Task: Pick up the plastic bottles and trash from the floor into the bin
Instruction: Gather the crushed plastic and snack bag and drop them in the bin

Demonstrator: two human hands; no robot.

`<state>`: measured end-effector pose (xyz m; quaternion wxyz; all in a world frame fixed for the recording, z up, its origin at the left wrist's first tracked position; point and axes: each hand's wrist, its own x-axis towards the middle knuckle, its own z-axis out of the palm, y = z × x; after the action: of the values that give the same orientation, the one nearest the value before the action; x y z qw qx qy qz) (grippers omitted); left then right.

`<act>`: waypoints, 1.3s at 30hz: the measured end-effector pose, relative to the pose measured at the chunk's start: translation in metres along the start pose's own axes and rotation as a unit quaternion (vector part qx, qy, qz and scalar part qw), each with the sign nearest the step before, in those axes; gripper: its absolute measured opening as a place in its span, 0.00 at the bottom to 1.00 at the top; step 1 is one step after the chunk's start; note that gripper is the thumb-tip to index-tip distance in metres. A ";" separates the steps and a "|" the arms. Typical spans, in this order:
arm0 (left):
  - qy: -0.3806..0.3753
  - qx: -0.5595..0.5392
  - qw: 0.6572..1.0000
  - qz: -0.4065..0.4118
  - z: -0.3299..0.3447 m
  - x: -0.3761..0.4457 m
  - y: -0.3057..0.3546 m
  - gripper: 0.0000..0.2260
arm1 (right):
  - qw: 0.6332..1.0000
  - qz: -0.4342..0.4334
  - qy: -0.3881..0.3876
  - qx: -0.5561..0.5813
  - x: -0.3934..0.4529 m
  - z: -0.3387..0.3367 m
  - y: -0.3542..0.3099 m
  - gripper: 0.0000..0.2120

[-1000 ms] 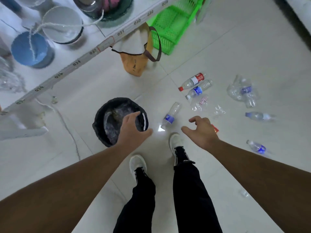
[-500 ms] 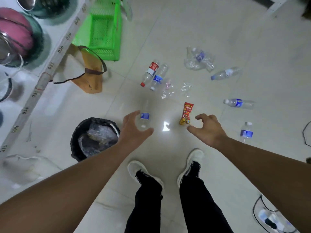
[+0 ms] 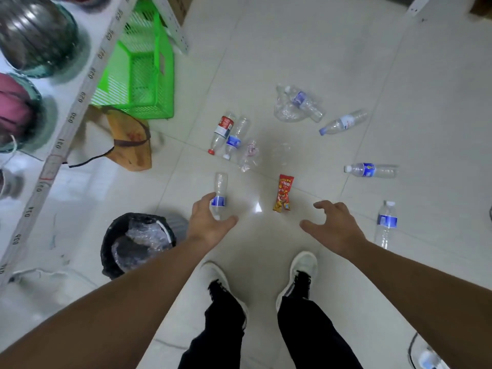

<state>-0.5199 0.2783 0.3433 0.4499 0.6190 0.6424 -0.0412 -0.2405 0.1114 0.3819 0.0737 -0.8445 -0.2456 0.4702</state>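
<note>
Several clear plastic bottles lie scattered on the pale tiled floor. My left hand [image 3: 209,225] hovers open over a blue-labelled bottle [image 3: 220,191], partly covering it; I cannot tell whether it touches. My right hand [image 3: 332,226] is open above bare floor, just right of a red snack wrapper [image 3: 283,193]. A red-labelled bottle [image 3: 222,131] and a blue-labelled one [image 3: 235,138] lie side by side further off. More bottles lie at right [image 3: 371,170], [image 3: 386,223], [image 3: 343,123]. The black-lined bin [image 3: 138,242], holding crumpled clear plastic, stands left of my feet.
A white shelf rack [image 3: 69,121] with bowls runs along the left. A green plastic basket [image 3: 141,78] and a tan bag [image 3: 130,145] sit by it. A crumpled clear bag with a bottle [image 3: 295,105] lies further out. Cables lie at bottom right [image 3: 426,355].
The view has swung right, away from the bin. Both hands moved from over the bin toward the bottles and wrapper, staying open and holding nothing.
</note>
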 end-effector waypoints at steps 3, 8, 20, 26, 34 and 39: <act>-0.010 0.006 1.000 -0.024 0.005 0.011 -0.004 0.42 | 1.000 0.009 -0.015 -0.010 0.015 0.001 -0.004 0.35; -0.045 0.026 0.998 -0.032 0.008 0.053 -0.019 0.43 | 0.991 0.081 -0.023 0.103 0.048 0.022 -0.021 0.39; 0.013 0.115 0.988 -0.105 0.132 0.284 -0.145 0.51 | 0.980 0.169 0.025 0.099 0.313 0.205 0.018 0.48; 0.113 0.068 0.978 -0.163 0.199 0.325 -0.179 0.34 | 0.981 0.165 0.094 0.050 0.377 0.262 0.048 0.27; 0.040 0.090 0.993 -0.068 0.167 0.257 -0.089 0.31 | 0.994 0.101 0.034 0.021 0.315 0.162 0.035 0.13; 0.023 0.068 0.995 -0.065 0.130 0.222 -0.001 0.29 | 0.995 0.091 0.033 -0.004 0.283 0.067 0.016 0.18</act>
<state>-0.4145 0.3671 0.1263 0.3883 0.6059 0.6872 -0.0991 -0.1670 0.2277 0.1248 0.0352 -0.8785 -0.1675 0.4460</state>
